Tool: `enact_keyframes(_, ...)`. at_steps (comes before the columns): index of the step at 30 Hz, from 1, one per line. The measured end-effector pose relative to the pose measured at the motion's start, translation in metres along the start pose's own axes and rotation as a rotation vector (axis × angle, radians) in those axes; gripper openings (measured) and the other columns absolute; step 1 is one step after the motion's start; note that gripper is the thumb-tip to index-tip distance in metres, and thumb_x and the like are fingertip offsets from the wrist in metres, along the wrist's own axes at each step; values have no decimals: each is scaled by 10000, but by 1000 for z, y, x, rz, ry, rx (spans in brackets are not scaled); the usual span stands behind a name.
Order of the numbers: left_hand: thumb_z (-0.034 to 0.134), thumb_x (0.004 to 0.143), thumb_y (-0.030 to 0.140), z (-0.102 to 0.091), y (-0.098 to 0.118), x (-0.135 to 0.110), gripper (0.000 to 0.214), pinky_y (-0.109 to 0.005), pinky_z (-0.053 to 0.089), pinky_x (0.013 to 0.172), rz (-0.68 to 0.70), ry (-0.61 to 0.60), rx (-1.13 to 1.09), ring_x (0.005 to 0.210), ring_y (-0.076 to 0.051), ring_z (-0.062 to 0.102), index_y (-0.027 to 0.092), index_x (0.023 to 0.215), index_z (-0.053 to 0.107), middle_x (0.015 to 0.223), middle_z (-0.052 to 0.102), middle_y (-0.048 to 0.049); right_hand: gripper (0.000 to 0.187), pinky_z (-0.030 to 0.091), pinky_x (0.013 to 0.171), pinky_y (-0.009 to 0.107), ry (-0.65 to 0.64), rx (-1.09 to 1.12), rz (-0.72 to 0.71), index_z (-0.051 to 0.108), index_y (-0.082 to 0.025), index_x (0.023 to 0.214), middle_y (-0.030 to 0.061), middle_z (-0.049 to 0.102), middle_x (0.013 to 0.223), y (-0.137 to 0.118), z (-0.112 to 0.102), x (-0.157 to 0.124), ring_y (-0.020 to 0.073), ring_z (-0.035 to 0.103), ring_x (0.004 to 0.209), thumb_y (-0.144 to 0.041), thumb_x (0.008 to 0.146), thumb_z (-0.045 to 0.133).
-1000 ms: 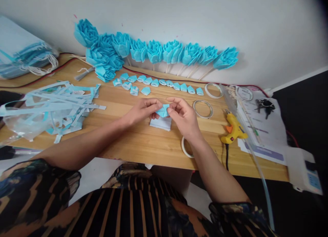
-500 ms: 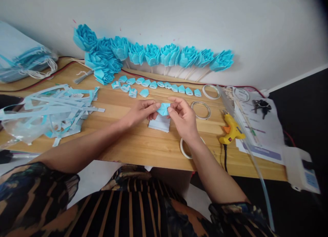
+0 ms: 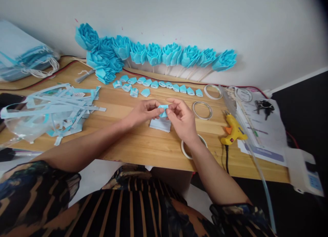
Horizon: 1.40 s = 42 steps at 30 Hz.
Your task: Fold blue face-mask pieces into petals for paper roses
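A small folded blue fabric petal (image 3: 163,111) is pinched between my two hands above the middle of the table. My left hand (image 3: 147,110) grips its left side with thumb and fingers. On its right side, my right hand (image 3: 181,117) presses it with thumb and forefinger. Just below the hands lies a stack of pale cut pieces (image 3: 160,125), partly covered by them. Beyond the hands, several folded blue petals (image 3: 154,84) sit in rows. A roll of tape (image 3: 186,149) lies partly beneath my right forearm.
Blue fabric flowers (image 3: 172,55) on sticks lean against the wall. Left lies a heap of cut strips (image 3: 66,108), with stacked face masks (image 3: 24,59) behind. Rightward are tape rolls (image 3: 202,110), a yellow glue gun (image 3: 233,129), keys (image 3: 263,105), papers (image 3: 275,127) and a white power adapter (image 3: 303,170).
My thumbs have come closer together over the blue petal, and less of it shows between them. The whole view has shifted slightly.
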<state>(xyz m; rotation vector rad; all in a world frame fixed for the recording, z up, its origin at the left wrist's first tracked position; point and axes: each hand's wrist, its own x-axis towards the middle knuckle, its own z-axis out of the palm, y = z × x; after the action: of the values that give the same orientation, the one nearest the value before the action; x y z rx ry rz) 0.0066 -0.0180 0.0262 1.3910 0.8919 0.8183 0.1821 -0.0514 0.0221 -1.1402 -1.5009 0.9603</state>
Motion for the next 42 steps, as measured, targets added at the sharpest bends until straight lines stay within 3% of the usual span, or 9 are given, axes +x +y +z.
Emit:
enact_keyframes(20,726,737,422,-2,-2,-1,271,-213,401,537,66,13,106,550,-94,509,176,732,612,610,599,12,293,520,712,264,-37,-90,-50,600,-268,1169,-27,627,829,1,1,1,113,597,740,-251,878,561)
enact_keyframes(24,737,714,410,-4,-6,4,263,-219,415,525,64,52,105,514,-94,496,190,703,593,584,607,11,305,528,708,258,86,-141,-47,606,-262,1186,-20,635,853,1,-19,13,110,596,732,-235,886,555)
enact_keyframes(28,712,732,347,-8,-12,9,184,-225,425,524,55,121,75,493,-95,501,202,720,599,572,612,19,289,537,662,258,237,-179,-46,613,-272,1191,-10,640,883,-17,-55,21,110,596,711,-282,908,554)
enact_keyframes(32,681,744,260,-8,-10,11,132,-217,409,515,34,183,65,479,-88,495,195,688,581,552,608,25,244,532,620,274,307,-225,-39,657,-265,1120,0,672,882,-31,-88,3,118,606,693,-340,900,582)
enact_keyframes(35,657,750,209,-6,-4,10,140,-210,388,505,14,212,69,465,-82,487,189,663,550,530,594,33,233,522,588,289,312,-267,21,688,-235,1060,7,693,838,-20,-98,-23,130,608,663,-336,866,606)
enact_keyframes(38,648,753,179,-5,-1,10,141,-208,379,504,14,232,68,461,-80,492,187,667,536,523,583,39,178,530,637,333,267,-426,76,725,-202,953,20,710,800,-1,-94,-48,155,621,678,-278,824,629)
enact_keyframes(42,641,762,161,-5,0,10,158,-212,374,497,32,230,49,447,-76,474,184,662,521,510,570,38,149,525,739,362,214,-666,30,735,-204,910,38,741,874,8,-77,-66,185,662,769,-225,834,609)
